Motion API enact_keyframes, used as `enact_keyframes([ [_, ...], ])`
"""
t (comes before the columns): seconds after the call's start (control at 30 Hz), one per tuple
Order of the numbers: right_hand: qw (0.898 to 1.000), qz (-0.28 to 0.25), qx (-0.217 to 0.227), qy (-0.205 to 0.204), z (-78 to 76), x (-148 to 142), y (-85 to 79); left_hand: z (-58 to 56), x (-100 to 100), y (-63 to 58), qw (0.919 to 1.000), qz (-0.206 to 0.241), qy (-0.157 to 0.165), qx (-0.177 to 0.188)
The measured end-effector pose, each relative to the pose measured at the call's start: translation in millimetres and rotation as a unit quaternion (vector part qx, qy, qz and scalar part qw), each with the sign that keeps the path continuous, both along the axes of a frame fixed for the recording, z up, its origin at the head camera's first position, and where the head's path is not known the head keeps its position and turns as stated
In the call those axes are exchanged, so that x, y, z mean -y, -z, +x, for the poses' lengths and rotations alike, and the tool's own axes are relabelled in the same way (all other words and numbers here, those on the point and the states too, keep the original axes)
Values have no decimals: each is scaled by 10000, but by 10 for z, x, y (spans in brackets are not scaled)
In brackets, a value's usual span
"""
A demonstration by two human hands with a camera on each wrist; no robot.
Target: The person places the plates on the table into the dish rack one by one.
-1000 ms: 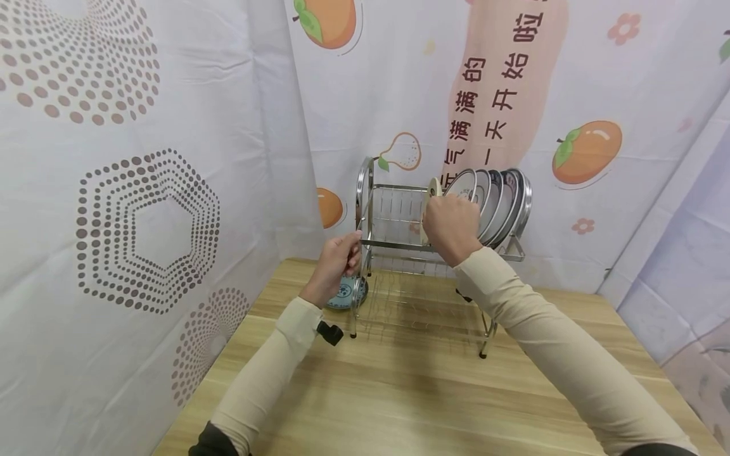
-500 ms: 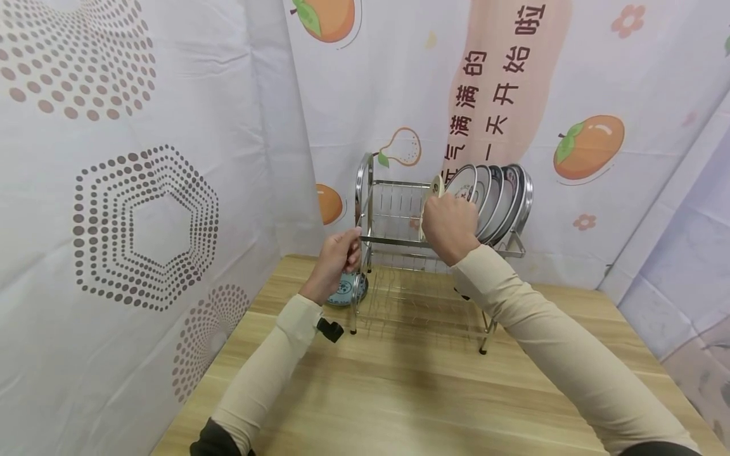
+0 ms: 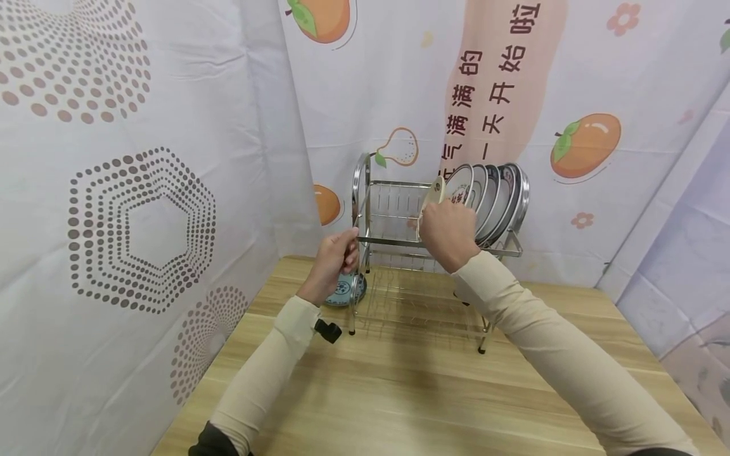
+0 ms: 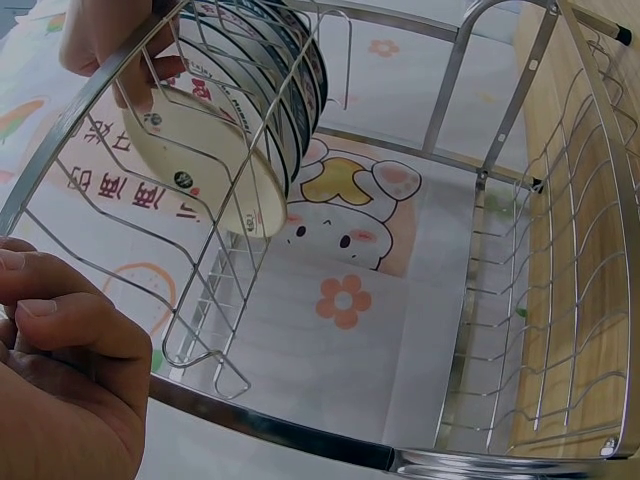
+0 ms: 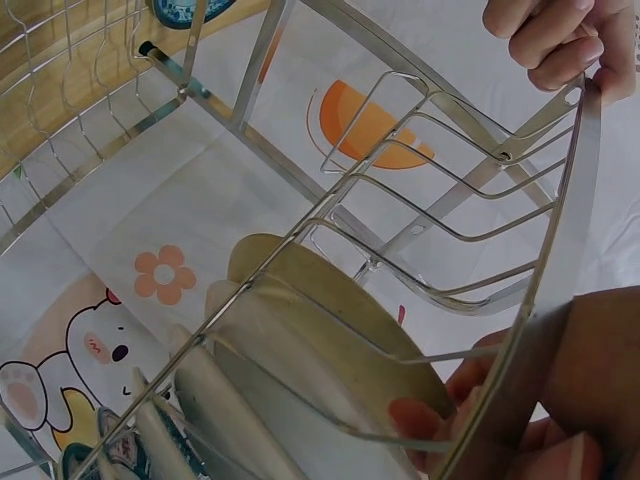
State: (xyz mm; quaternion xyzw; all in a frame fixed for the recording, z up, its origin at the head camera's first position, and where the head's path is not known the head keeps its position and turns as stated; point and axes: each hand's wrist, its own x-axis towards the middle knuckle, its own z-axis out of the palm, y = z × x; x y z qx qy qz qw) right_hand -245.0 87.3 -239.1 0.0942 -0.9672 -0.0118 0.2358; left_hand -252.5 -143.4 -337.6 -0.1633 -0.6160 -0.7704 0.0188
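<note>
My right hand (image 3: pixel 449 231) pinches a cream plate (image 3: pixel 435 191) at its near edge, on the upper tier of a metal two-tier dish rack (image 3: pixel 393 242). In the left wrist view the cream plate (image 4: pixel 205 160) stands on edge, slightly tilted, its small dark printed marks showing. Right beside it on the right is a row of dark-rimmed white plates (image 3: pixel 492 206), also on edge. Over at the rack's left front corner, my left hand (image 3: pixel 336 259) grips the front rail; the right wrist view shows those fingers (image 5: pixel 555 45) curled at the rail's end.
Behind the left hand, a blue patterned dish (image 3: pixel 343 291) lies on the wooden table (image 3: pixel 365 392). The lower tier (image 3: pixel 419 310) of the rack is bare wire. A printed curtain (image 3: pixel 399 76) hangs close behind the rack, and another curtain (image 3: pixel 245 190) runs along the left.
The cream plate has tilted a little, its top leaning to the right, with the right hand still holding it. My left hand stays at the rack's corner. The head view shifts slightly.
</note>
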Motion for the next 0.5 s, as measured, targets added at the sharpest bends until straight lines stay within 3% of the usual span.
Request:
enact_keyframes([
  [0.5, 9994, -166, -235, -178, 72, -78, 32, 7, -4, -7, 10000, -15, 32, -53],
])
